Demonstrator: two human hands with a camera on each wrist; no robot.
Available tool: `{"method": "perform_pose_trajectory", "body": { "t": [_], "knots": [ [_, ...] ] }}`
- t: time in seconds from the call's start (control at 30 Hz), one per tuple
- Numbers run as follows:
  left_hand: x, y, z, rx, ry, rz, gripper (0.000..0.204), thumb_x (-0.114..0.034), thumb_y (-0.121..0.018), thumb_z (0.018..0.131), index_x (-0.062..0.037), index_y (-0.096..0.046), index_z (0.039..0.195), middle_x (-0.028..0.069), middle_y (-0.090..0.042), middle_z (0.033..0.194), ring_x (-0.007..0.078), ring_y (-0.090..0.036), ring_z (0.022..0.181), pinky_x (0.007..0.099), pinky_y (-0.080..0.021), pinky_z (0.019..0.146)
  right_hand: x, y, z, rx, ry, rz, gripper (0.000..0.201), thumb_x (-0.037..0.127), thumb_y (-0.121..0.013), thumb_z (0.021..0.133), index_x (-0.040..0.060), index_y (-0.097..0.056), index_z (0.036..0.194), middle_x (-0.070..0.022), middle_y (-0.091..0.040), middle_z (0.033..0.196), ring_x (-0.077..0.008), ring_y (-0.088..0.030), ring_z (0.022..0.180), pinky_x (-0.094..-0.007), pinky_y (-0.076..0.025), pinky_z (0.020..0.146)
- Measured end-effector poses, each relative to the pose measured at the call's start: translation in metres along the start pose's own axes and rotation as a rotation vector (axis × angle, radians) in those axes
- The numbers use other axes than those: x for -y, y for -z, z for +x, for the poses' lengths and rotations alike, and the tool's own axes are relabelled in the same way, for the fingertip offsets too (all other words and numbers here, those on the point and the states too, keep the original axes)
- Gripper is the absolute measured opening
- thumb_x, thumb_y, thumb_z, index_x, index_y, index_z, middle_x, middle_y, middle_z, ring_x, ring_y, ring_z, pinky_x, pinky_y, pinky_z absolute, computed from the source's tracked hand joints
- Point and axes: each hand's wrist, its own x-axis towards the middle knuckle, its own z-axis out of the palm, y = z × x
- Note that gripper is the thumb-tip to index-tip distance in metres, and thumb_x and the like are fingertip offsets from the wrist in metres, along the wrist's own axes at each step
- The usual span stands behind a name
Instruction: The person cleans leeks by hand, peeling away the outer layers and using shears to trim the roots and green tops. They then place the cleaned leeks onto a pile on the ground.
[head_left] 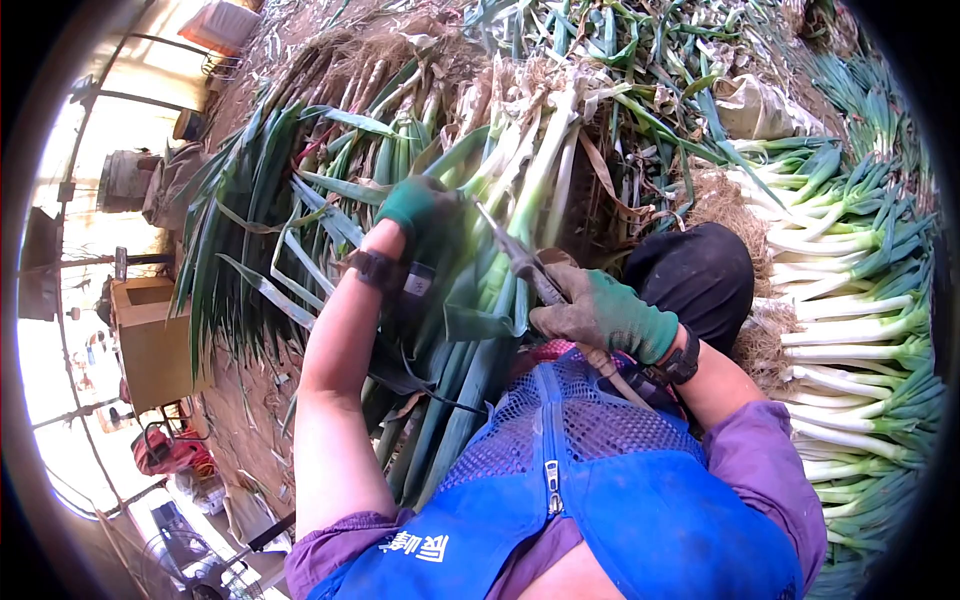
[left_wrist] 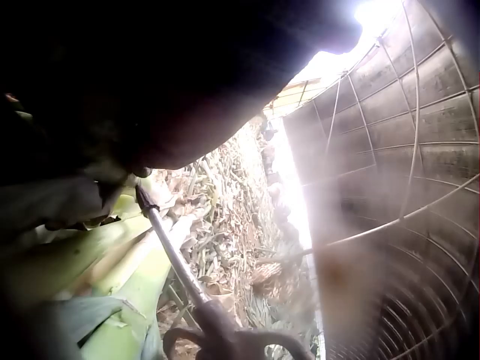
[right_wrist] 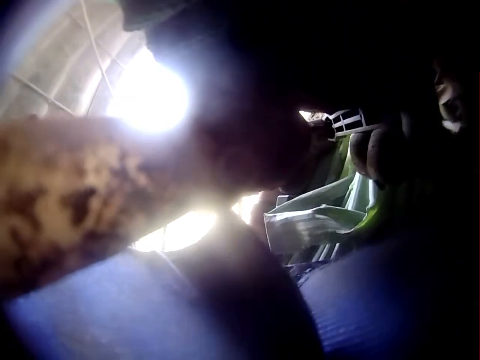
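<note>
In the head view, the left hand [head_left: 425,215], in a green glove, is blurred beside long-stemmed leeks [head_left: 545,165]; its fingers are hidden. The right hand [head_left: 608,312], also gloved, grips a thin-nozzled tool [head_left: 545,285] with a hose [head_left: 612,375] behind it. The nozzle points up and left toward the left hand, over the stalks. In the left wrist view, the metal nozzle [left_wrist: 176,259] ends close to the dark left hand [left_wrist: 172,112], beside pale green stalks [left_wrist: 135,300]. The right wrist view is mostly dark, with some leaves [right_wrist: 319,225] visible.
Cleaned leeks [head_left: 850,330] lie in a long row at the right. Untrimmed leeks [head_left: 270,190] are piled at the left, near a cardboard box [head_left: 155,340]. Leaf scraps [head_left: 640,130] cover the ground ahead. A wire fan guard [left_wrist: 397,217] stands close in the left wrist view.
</note>
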Motion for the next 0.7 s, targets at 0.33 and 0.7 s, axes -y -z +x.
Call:
{"method": "perform_pose_trajectory", "body": {
  "t": [0.33,0.7],
  "knots": [
    [-0.006,-0.003,-0.001,-0.033,0.08,0.05,0.045,-0.045,-0.063,0.084,-0.0049,-0.077,0.1,0.0221,-0.073,0.098,0.0364,-0.071,0.094,0.0414,-0.054,0.091,0.003,-0.002,-0.002,-0.034,0.022,-0.009,0.042,0.04,-0.068,0.08,0.0042,-0.063,0.102,-0.0233,-0.065,0.096,-0.0397,-0.065,0.091,-0.0461,-0.051,0.079],
    [-0.005,-0.013,-0.004,-0.157,0.024,0.106,0.04,-0.039,-0.067,0.087,0.0,-0.075,0.094,0.0193,-0.073,0.081,0.0291,-0.072,0.074,0.0388,-0.055,0.073,-0.002,-0.006,0.011,-0.12,-0.031,0.077,0.048,0.042,-0.066,0.079,-0.0006,-0.063,0.102,-0.0254,-0.066,0.095,-0.0418,-0.066,0.092,-0.0461,-0.051,0.081]
  ]
}}
